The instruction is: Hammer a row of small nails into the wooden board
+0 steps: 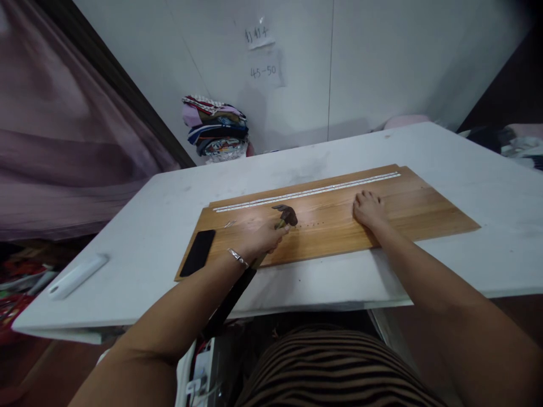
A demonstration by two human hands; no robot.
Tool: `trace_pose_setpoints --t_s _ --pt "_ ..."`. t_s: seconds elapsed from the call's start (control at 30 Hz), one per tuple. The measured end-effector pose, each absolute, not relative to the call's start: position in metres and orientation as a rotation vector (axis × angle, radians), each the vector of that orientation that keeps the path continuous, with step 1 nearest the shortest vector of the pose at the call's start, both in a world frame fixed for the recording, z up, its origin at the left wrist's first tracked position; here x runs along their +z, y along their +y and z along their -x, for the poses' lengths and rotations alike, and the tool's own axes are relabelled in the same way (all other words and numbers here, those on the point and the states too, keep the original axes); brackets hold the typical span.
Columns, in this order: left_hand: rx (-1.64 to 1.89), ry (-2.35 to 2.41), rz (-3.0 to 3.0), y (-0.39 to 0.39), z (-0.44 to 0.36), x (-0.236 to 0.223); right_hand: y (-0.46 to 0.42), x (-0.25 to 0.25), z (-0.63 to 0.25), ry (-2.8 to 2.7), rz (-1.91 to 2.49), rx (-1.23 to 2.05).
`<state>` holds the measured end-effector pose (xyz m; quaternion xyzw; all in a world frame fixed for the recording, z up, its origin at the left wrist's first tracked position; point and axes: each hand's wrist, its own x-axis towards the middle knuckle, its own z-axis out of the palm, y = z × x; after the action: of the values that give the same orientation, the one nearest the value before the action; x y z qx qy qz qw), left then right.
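Observation:
My left hand (pixel 269 236) is closed around a claw hammer (pixel 287 215), gripping it close below its dark metal head. The hammer's handle runs down past my wrist, over the board's near edge. My right hand (pixel 368 209) rests on the wooden board (pixel 331 246), fingers curled downward, so whatever may be inside them is hidden. Between the hands, a row of small dark nails or holes (pixel 314 224) dots the wood. A few thin nails (pixel 229 224) lie loose on the board's left part. Along the far side run two pale measuring strips (pixel 305 193).
A black rectangular pad (pixel 198 252) lies at the board's left end. On the white table (pixel 139 226) a white long-handled object (pixel 78 277) sits at the left. Folded cloths (pixel 218 127) are stacked behind the table, against the wall. A pink curtain (pixel 76 124) hangs at the left.

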<state>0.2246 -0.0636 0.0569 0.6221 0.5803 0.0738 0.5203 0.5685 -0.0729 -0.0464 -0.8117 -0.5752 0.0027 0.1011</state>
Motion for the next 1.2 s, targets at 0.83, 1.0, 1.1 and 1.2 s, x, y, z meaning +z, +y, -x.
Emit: trace_pose_setpoints --t_s 0.83,1.0,1.1,1.2 --pt "0.2 1.33 -1.506 -0.0614 -0.2242 0.0546 -0.0723 -0.0495 -0.5702 -1.7 2.389 -0.006" --pt "0.203 1.347 -1.511 -0.0607 -0.2241 0.0526 -0.0721 -0.0503 -0.5705 -1.694 2.385 -0.004" --pt "0.187 1.376 -1.503 -0.0614 -0.226 0.0572 -0.0721 -0.0495 -0.5704 -1.694 2.391 0.0" --pt "0.171 1.389 -1.514 -0.0619 -0.2267 0.0598 -0.0724 -0.0485 -0.5705 -1.696 2.394 0.01"
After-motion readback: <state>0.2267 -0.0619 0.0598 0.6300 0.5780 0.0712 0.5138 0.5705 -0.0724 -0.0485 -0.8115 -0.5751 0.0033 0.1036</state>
